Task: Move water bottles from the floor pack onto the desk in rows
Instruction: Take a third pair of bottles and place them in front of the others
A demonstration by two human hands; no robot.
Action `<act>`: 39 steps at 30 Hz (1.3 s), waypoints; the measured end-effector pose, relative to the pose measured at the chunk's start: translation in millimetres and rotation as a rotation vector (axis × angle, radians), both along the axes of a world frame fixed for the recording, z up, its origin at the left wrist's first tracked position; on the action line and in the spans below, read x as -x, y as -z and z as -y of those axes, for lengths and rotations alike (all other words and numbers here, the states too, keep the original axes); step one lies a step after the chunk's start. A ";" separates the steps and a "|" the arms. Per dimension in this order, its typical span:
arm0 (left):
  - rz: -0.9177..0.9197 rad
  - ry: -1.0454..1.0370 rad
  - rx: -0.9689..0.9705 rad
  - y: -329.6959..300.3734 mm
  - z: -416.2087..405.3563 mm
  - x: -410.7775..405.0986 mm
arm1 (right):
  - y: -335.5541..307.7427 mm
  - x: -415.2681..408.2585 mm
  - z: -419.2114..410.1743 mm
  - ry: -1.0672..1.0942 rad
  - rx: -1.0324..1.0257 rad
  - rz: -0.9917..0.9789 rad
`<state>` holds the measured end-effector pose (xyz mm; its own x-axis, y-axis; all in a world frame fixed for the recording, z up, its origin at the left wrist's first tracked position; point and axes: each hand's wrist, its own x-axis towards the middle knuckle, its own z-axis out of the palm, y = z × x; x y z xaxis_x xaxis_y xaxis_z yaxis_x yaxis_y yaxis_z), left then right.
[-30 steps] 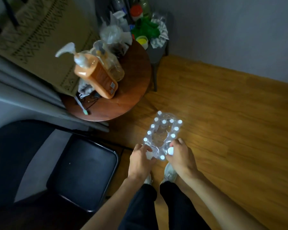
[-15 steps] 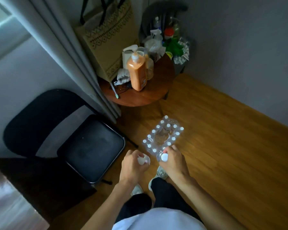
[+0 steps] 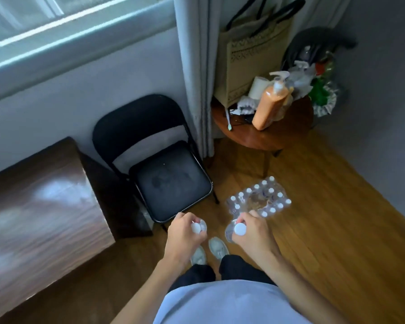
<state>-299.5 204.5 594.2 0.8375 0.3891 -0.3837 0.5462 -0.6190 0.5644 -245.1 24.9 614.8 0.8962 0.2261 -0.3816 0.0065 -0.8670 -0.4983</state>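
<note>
1. My left hand (image 3: 185, 235) is wrapped around the neck of a water bottle (image 3: 198, 228), fingers clamped just under its white cap, the bottle hanging upright above the floor (image 3: 325, 218).
2. My right hand (image 3: 255, 232) grips a second bottle (image 3: 237, 230) the same way, fingers closed tight below the cap, just beside the near end of the pack (image 3: 260, 199).
3. The pack sits on the wooden floor in front of my shoes (image 3: 211, 251), its clear wrap torn open in the middle, with white caps showing around its edges.
4. The desk (image 3: 33, 206) is off to my left, a glossy dark wooden top, blurred, with nothing I can make out on the part I see.
5. A black folding chair (image 3: 168, 178) stands between the desk and the pack, its seat facing me; my left hand is right at its front edge.
6. Behind the pack is a small round table (image 3: 278, 134), crowded with an orange pump bottle (image 3: 270, 104), a paper roll and other clutter I cannot make out.
7. A grey curtain (image 3: 197, 66) hangs between the chair and the table, and a woven tote bag (image 3: 250, 54) hangs behind the table.
</note>
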 end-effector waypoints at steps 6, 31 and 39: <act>-0.012 -0.286 0.002 -7.5 -14.7 43.2 | -3.9 -10.1 -46.0 -0.293 0.090 0.029; -0.071 -1.346 0.024 -12.5 -68.8 269.1 | -22.5 141.9 -253.6 -1.281 0.074 -0.031; -0.058 -1.460 0.023 -2.8 -110.7 358.8 | -25.5 238.2 -329.2 -1.422 0.109 -0.032</act>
